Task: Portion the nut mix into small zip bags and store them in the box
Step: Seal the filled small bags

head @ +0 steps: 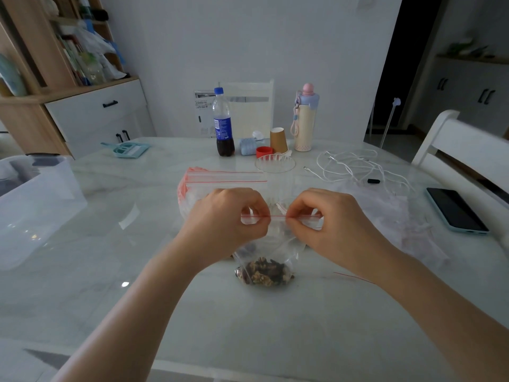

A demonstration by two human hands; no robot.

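1. Head view: left hand (225,216) and right hand (325,216) both pinching the red-lined zip strip of a small clear plastic zip bag (271,249), fingers curled on the seal from either side, thumbs beneath.
2. Hanging just below the fingers, resting on the pale marble surface (248,326): a brown nut mix portion (265,270) gathered in the bag's bottom.
3. Judged step: pressing the seal closed; whether fully closed, cannot tell.
4. Beyond the fingers: a stack of empty red-striped zip bags (220,180) and a clear ribbed glass bowl (275,164).
5. Far left of the left fingers: a translucent plastic storage box (35,205); contents unclear, so bags already stored cannot be counted.
6. Left to do: finishing the seal, placing this bag in the box, likely more portions.
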